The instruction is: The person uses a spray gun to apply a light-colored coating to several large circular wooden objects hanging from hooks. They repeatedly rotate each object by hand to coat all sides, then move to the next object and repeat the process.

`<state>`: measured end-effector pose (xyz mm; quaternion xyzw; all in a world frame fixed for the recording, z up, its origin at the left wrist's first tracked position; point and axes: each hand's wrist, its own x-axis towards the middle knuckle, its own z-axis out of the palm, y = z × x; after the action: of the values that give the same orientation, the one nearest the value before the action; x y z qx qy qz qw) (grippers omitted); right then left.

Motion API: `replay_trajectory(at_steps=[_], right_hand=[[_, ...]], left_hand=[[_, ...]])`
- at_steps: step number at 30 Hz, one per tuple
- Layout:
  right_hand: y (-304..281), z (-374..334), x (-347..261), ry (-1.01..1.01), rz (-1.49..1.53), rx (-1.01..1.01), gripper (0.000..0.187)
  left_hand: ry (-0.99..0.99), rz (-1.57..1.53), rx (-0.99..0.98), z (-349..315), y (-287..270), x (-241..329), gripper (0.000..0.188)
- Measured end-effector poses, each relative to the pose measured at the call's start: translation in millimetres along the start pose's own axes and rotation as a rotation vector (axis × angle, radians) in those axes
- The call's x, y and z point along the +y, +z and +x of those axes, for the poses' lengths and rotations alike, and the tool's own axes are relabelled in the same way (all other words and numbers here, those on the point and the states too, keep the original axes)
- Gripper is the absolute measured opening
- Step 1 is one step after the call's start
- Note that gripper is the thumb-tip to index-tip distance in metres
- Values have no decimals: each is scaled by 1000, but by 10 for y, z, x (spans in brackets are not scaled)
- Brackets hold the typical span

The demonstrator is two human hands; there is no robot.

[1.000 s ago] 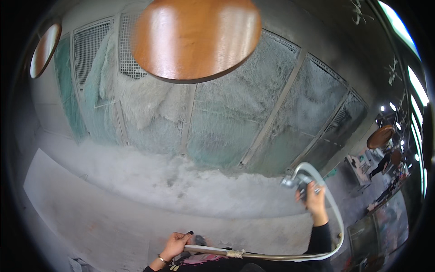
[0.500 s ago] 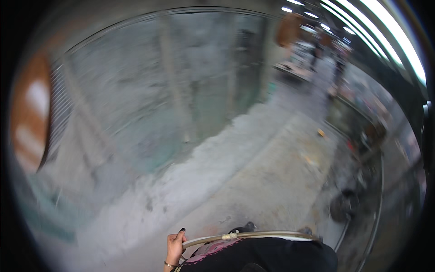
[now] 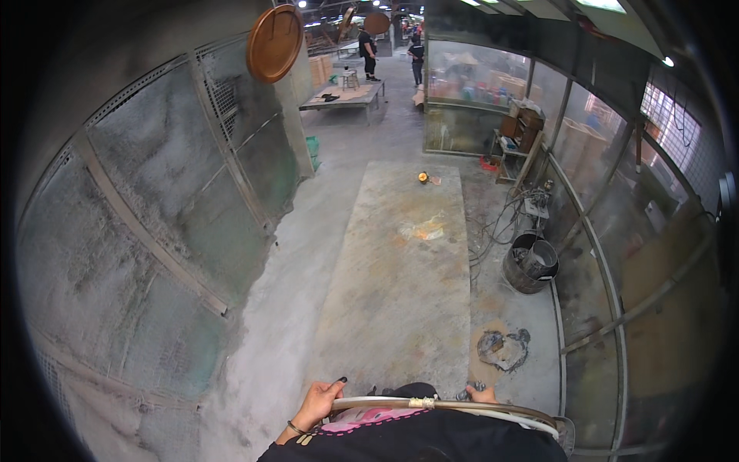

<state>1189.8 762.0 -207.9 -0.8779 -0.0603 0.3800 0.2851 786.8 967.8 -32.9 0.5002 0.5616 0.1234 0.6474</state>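
In front of my body runs a curved tan-and-white tube (image 3: 454,404), like a hose, with a pale wrapped joint near its middle. My left hand (image 3: 314,406), with a bracelet at the wrist, is closed around its left end, the thumb pointing up. Beyond the tube, my right hand (image 3: 483,395) is partly hidden; its fingers are curled at a small grey, metallic-looking object (image 3: 471,389) whose kind I cannot make out. A black garment and a pink patterned cloth (image 3: 366,422) show beneath the tube.
A stained floor sheet (image 3: 400,277) stretches ahead. Dusty panels (image 3: 154,154) stand left, with a round wooden disc (image 3: 275,44) above. Right are a black bucket (image 3: 530,264), hoses (image 3: 500,223), a crumpled ring (image 3: 503,349) and a glazed partition (image 3: 585,162). A low table (image 3: 342,98) and two people stand far off.
My view has swung right, so the floor sheet lies straight ahead and the picture is sharper. My right hand has come into sight. My left hand still grips the tube.
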Motion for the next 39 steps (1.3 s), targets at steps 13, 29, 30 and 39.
replay_trajectory(at_steps=[13,29,30,39], right_hand=[[985,307,-2279,-431,325,-329,29],[2128,1799,-2996,-269,-693,-478,48],[1976,1895,-2818,-231,-691,-477,44],[1416,1993,-3200,-703,-224,-934,40]], left_hand=[[-218,-204,-506,2169,341,873,56],[-431,-1261,386,5064,-2020,257,79],[-420,-1222,389,5053,-2203,70,83],[-722,-1004,673,4473,-2645,-617,75]])
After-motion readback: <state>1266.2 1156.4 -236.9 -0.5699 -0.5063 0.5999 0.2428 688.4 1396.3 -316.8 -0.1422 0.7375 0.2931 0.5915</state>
